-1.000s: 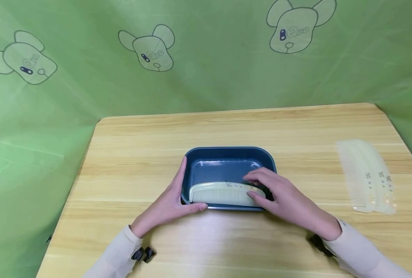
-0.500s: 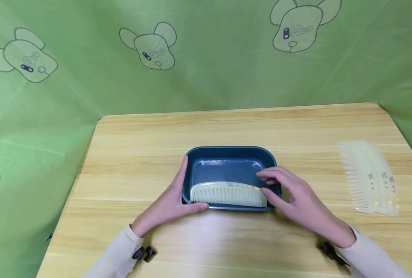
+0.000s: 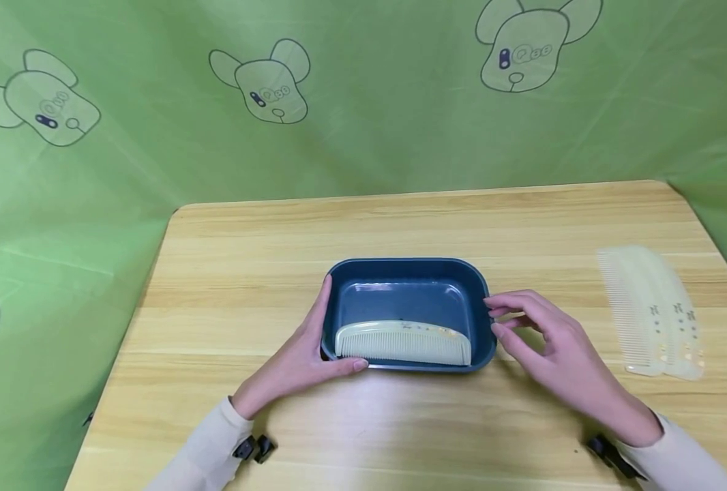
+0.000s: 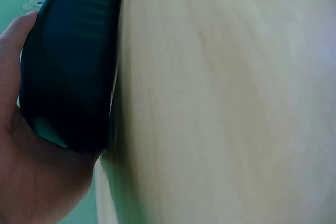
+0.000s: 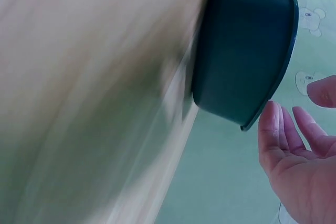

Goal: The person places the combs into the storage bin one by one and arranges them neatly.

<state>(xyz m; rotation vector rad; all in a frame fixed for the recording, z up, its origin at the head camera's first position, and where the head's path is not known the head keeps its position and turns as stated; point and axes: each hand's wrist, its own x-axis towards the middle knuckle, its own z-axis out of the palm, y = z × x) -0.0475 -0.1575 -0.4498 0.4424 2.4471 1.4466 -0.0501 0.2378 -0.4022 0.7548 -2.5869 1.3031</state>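
A dark blue rectangular tray (image 3: pixel 400 266) stands on the table in the head view. Inside it, along the front wall, leans a pale green comb (image 3: pixel 403 343), teeth toward the front. My left hand (image 3: pixel 299 361) grips the tray's front left corner, thumb on the front rim and fingers along the left side. In the left wrist view the same hand (image 4: pixel 37 177) wraps the tray's dark outer wall (image 4: pixel 73 66). My right hand (image 3: pixel 554 348) holds nothing, its fingertips right at the tray's right rim. The right wrist view shows that hand (image 5: pixel 304 166) with fingers spread apart below the rim.
Several overlapping pale green combs (image 3: pixel 646 314) lie on the right side of the wooden table (image 3: pixel 247 273). A green cloth (image 3: pixel 376 157) with printed bear heads hangs behind the table and at its sides.
My right hand has let go of the comb's right end and drawn back rightward to the tray's right rim. The comb stays in the tray; the left hand keeps its place.
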